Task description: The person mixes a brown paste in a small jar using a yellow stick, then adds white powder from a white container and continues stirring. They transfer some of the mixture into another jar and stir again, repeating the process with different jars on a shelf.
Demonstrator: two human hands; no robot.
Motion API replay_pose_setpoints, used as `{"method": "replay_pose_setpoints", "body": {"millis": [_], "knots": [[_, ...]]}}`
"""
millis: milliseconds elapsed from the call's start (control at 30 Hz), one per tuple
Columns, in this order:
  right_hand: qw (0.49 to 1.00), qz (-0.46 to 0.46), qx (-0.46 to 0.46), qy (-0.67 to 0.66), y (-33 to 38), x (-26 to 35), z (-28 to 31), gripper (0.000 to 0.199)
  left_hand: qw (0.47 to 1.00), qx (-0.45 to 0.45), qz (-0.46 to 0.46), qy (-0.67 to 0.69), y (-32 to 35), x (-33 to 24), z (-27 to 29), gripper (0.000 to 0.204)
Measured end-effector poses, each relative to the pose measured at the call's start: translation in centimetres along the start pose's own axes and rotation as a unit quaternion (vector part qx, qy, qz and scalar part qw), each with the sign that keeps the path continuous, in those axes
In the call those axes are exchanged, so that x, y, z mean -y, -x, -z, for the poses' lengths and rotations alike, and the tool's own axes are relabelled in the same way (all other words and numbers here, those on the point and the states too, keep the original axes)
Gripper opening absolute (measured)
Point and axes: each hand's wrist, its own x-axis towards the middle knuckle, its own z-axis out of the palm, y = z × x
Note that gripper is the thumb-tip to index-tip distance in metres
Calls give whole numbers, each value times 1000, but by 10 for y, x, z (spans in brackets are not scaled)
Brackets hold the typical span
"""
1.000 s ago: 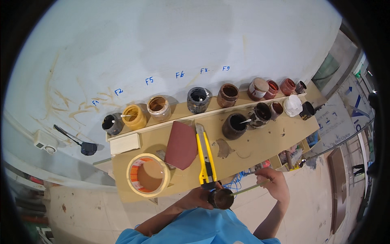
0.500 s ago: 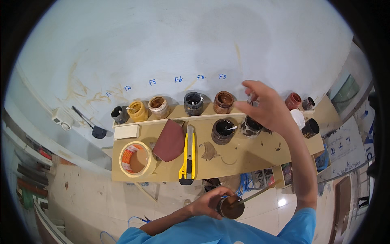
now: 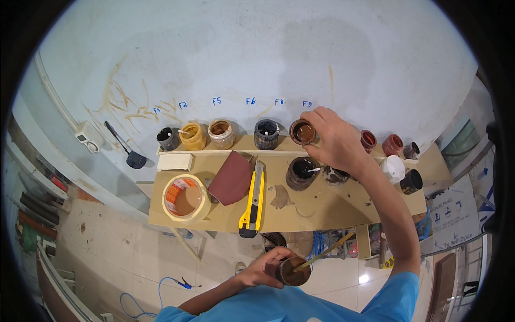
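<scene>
My left hand (image 3: 263, 269) holds a small jar of brown paint (image 3: 293, 271) close to my chest, with a wooden stick (image 3: 328, 250) leaning out of it. My right hand (image 3: 333, 140) reaches over the wooden board (image 3: 332, 206) to the back row and grips a small brown jar (image 3: 302, 132) by its rim. In front of that jar stands a dark jar with a white stick in it (image 3: 302, 173). Further jars line the back: a black one (image 3: 168, 138), a yellow one (image 3: 192, 136), a tan one (image 3: 221, 133) and a dark grey one (image 3: 266, 133).
On the board lie a roll of masking tape (image 3: 186, 198), a sheet of red-brown sandpaper (image 3: 232, 176), a yellow utility knife (image 3: 252, 200) and a white block (image 3: 174, 161). More red and dark jars (image 3: 392, 144) stand at the right. A blue cable (image 3: 161, 284) lies on the floor.
My right hand rose from beside the held jar, reached across the board and settled on the brown jar in the back row. The left hand stayed at my chest with its jar.
</scene>
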Motion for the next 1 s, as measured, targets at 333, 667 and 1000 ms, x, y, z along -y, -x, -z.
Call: {"method": "replay_pose_setpoints", "body": {"millis": [333,667,1000], "knots": [[995,55,-52,62,-5,16,13,50,1000,10,9,0,4,9,5,96],[992,71,-71,81,-6,25,22,48,1000,3,4,-8,4,2,0,97],[992,63,-87,71,-2,19,35,55,1000,-5,0,-12,2,3,-7,99]]}}
